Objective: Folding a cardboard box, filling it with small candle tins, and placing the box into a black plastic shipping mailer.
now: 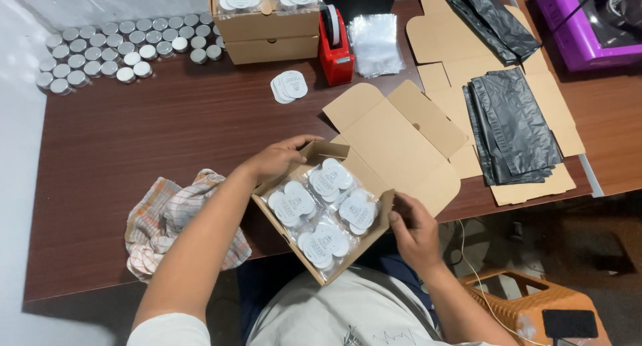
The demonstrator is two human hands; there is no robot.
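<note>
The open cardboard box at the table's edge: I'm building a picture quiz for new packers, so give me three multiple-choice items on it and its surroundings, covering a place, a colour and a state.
1. Where is the checked cloth?
A) beside the left hand's forearm
B) inside the box
C) on the purple machine

2. What colour is the tape dispenser?
A) blue
B) red
C) green

3. How is the cardboard box held by the left hand and right hand?
A) taped shut
B) flattened
C) lid open, filled

Answers: 1 A, it lies on the table there. 2 B, its body is red. 3 C, white packets show inside.
</note>
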